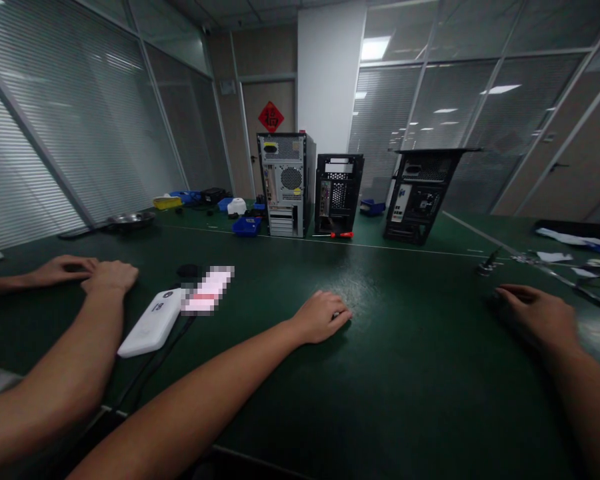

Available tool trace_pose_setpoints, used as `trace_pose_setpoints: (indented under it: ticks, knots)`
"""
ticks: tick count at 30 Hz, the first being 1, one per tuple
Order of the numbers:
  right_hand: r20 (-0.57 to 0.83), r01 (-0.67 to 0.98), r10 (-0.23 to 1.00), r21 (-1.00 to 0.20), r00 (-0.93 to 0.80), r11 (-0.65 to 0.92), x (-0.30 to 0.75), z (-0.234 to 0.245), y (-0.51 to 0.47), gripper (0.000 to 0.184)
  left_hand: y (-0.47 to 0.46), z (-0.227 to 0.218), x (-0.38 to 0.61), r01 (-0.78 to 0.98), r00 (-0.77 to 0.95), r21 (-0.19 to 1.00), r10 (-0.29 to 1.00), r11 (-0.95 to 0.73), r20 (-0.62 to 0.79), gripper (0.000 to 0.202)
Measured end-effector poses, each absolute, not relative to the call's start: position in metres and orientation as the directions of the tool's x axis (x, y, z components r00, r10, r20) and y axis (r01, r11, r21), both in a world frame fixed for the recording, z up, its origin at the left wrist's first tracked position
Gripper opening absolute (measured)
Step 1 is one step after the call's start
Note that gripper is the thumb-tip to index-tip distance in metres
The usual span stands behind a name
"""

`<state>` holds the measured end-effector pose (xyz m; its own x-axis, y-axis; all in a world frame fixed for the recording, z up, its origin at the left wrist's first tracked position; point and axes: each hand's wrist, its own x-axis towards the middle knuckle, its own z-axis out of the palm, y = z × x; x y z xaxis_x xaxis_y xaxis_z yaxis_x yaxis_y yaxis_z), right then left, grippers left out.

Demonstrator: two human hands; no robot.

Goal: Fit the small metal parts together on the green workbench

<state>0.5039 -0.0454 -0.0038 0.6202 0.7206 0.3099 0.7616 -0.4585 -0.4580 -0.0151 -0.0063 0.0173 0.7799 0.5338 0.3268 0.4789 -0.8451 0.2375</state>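
Near the middle of the green table, my left hand (323,317) rests with its fingers curled in and the thumb against them. A small greyish spot shows between thumb and forefinger, too small to name. Over at the right, my right hand (543,317) lies low above the tabletop, fingers bent and drawn together toward the left. A dark patch sits under its fingertips; whether this is an object or a shadow is unclear. A screwdriver (341,235) with a red handle lies beyond my left hand, before the middle computer case (339,190).
Two more computer cases, a grey one (286,180) and a tilted black one (417,197), stand at the back. Another person's hands (111,277) rest at the left beside a white power bank (153,323) with a cable. Blue trays (247,227) and a metal bowl (131,220) sit farther off.
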Motion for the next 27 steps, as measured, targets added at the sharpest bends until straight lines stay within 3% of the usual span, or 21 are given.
trace_pose_setpoints:
  ticks: [8, 15, 22, 27]
  knots:
    - [0.28, 0.735, 0.712, -0.487, 0.643, -0.472, 0.519, -0.011, -0.04, 0.052, -0.007, 0.015, -0.007, 0.705, 0.659, 0.127, 0.711, -0.698, 0.245, 0.039]
    - [0.296, 0.716, 0.689, -0.52, 0.662, -0.466, 0.528, -0.018, -0.039, 0.056, -0.001, 0.017, -0.003, 0.716, 0.677, 0.067, 0.715, -0.694, 0.173, 0.047]
    - [0.242, 0.773, 0.751, -0.378, 0.614, -0.509, 0.545, -0.034, -0.028, 0.079, 0.0, 0.018, -0.004, 0.698, 0.699, 0.063, 0.697, -0.714, 0.159, 0.048]
    - [0.21, 0.815, 0.795, -0.271, 0.569, -0.512, 0.558, -0.052, -0.014, 0.084, 0.001, 0.016, -0.004, 0.696, 0.701, 0.068, 0.697, -0.715, 0.152, 0.047]
